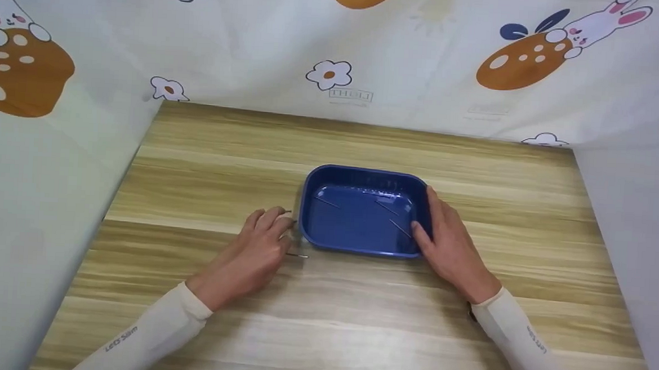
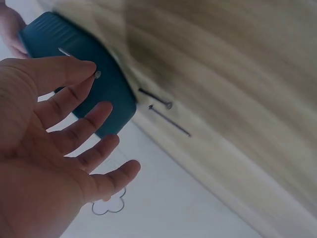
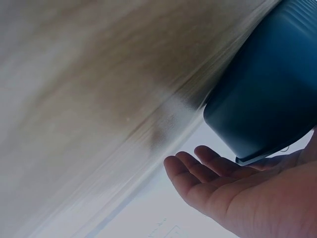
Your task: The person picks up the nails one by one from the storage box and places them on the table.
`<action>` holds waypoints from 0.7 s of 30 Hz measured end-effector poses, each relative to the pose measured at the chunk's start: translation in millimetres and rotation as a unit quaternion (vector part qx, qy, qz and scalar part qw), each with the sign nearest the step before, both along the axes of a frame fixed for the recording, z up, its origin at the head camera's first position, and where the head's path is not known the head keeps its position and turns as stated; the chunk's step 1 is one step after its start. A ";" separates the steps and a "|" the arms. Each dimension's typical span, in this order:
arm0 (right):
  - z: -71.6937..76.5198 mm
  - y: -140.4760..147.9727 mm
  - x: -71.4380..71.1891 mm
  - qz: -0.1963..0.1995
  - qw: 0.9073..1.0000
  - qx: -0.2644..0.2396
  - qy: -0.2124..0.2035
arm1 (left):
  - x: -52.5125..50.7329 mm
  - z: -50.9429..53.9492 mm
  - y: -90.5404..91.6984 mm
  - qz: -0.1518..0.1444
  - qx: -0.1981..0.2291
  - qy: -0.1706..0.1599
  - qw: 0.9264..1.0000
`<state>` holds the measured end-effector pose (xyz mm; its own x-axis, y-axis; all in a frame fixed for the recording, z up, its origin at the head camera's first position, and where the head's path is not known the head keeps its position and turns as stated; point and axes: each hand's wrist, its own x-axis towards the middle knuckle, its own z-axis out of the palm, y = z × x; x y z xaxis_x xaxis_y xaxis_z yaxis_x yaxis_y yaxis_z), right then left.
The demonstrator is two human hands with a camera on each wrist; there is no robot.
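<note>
Three nails (image 1: 387,208) (seemingly), inside blue box (image 1: 352,178), left grip (image 1: 260,246) pinching another (image 2: 97,75)

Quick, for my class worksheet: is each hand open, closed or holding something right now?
Left hand: pinching a thin silver metal nail.
Right hand: holding a blue rounded-rectangular plastic tray by its side.
</note>
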<state>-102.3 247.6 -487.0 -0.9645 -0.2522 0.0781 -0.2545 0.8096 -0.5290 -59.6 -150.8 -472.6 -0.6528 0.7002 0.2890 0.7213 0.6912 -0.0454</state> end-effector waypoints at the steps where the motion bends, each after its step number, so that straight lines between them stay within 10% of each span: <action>1: 0.0 -0.1 0.1 0.000 1.000 0.000 -0.002 | 0.0 -2.6 0.0 0.003 0.000 0.000 1.000; 21: 0.3 0.5 1.0 -0.003 1.000 0.000 -0.005 | -3.8 -19.4 6.6 -0.001 -0.011 -0.006 1.000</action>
